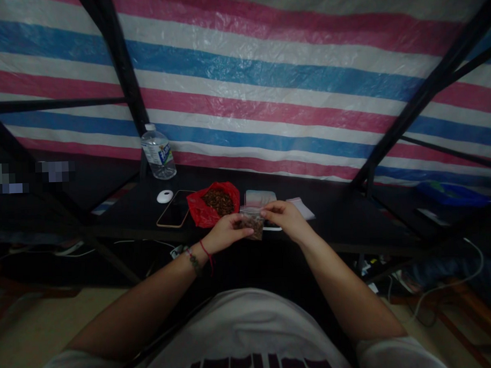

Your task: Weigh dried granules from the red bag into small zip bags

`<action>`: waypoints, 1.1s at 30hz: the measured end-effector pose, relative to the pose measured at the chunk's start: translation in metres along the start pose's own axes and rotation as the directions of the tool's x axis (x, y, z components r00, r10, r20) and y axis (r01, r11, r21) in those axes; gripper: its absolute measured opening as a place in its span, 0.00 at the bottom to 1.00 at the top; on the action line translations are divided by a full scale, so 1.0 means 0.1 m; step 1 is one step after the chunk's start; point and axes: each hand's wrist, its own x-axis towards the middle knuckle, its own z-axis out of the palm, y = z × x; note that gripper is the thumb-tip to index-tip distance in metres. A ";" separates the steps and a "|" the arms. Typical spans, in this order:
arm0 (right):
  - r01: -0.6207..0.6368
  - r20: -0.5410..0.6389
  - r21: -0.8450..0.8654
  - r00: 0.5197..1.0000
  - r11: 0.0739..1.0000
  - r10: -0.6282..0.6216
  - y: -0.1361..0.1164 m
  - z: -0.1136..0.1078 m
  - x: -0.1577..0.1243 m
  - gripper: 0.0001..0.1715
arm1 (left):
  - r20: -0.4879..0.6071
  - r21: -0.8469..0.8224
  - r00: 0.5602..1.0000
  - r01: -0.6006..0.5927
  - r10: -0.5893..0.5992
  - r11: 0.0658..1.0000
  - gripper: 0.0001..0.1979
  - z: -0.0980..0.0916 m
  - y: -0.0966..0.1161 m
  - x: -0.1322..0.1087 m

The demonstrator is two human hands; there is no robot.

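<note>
Between my hands is a small clear zip bag (254, 224) with brown bits in its lower part. My left hand (226, 233) grips its left side, thumb across the front. With thumb and fingertips, my right hand (286, 217) pinches the bag's upper right corner. Just left of the bag, an opened red plastic bag (197, 208) holds a heap of brown, seed-like pieces (220, 200). Behind my hands lies a pale flat device (261, 197), partly covered by them; its kind is unclear. A stack of small empty-looking bags (301, 208) rests beyond my right hand.
A phone (173, 209) and a white rounded case (165, 196) lie left of the red bag. Behind them stands a clear plastic bottle (159, 152). Black metal frame posts (124, 65) flank the black table (331, 213), with a striped plastic sheet (258, 87) behind.
</note>
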 end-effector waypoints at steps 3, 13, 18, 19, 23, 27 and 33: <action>0.053 -0.016 -0.071 0.998 0.996 -0.055 0.01 -0.01 0.00 0.14 | -0.018 0.073 1.000 0.011 -0.010 0.997 0.17 0.01 0.06 -0.03; 0.111 -0.017 -0.261 0.993 0.959 -0.120 0.02 0.03 0.01 0.11 | -0.365 0.108 0.923 -0.092 0.126 0.990 0.15 -0.01 0.08 0.02; 0.118 -0.024 -0.243 0.992 0.963 -0.128 -0.04 0.04 -0.01 0.09 | -0.374 0.058 0.917 -0.129 0.141 0.990 0.15 -0.03 0.10 0.01; 0.123 -0.037 -0.232 0.990 0.965 -0.135 -0.06 0.04 -0.02 0.09 | -0.377 0.066 0.913 -0.139 0.154 0.988 0.15 -0.03 0.12 0.00; 0.173 -0.080 -0.227 0.977 0.958 -0.195 -0.09 0.05 -0.05 0.09 | -0.400 0.178 0.891 -0.153 0.214 0.972 0.13 -0.05 0.17 -0.03; 0.286 -0.073 -0.274 0.946 0.918 -0.316 -0.13 0.05 -0.07 0.08 | -0.414 0.222 0.876 -0.166 0.247 0.961 0.13 -0.04 0.19 -0.06; 0.273 -0.051 -0.243 0.955 0.931 -0.293 -0.11 0.09 -0.08 0.07 | -0.434 0.183 0.868 -0.178 0.242 0.967 0.14 0.00 0.16 -0.06</action>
